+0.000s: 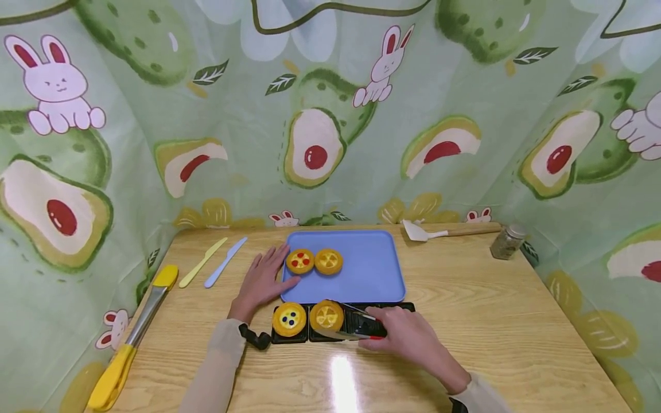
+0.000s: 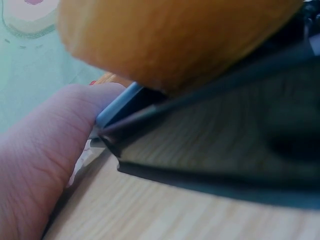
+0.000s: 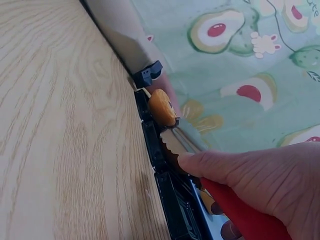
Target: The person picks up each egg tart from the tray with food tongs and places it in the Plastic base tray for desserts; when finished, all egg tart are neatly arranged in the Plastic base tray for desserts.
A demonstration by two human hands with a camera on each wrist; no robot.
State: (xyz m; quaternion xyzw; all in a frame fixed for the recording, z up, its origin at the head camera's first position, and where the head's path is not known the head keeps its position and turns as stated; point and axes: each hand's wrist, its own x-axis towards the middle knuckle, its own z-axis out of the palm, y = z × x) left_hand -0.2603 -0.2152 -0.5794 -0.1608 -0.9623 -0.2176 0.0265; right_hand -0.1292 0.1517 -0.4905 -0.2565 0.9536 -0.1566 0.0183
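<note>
My right hand [image 1: 403,335] grips red-handled metal tongs [image 3: 240,210]. The tongs' arms reach either side of a plain-topped egg tart [image 1: 327,316] at the black segmented tray [image 1: 405,307]; whether they squeeze it, I cannot tell. Left of it in that tray sits a tart with dark blue dots [image 1: 289,319]. My left hand [image 1: 261,279] rests at the left edge of the blue tray [image 1: 366,267], fingers extended and thumb over the rim. On the blue tray lie a tart with red dots [image 1: 300,261] and another plain-topped tart [image 1: 328,261], side by side.
Yellow-tipped tongs [image 1: 139,327] lie along the table's left side. Near them are a yellow knife [image 1: 203,263] and a blue knife [image 1: 225,263]. At the back right lie a white spatula with a wooden handle [image 1: 470,230] and a spice jar [image 1: 508,242]. A printed curtain surrounds the table.
</note>
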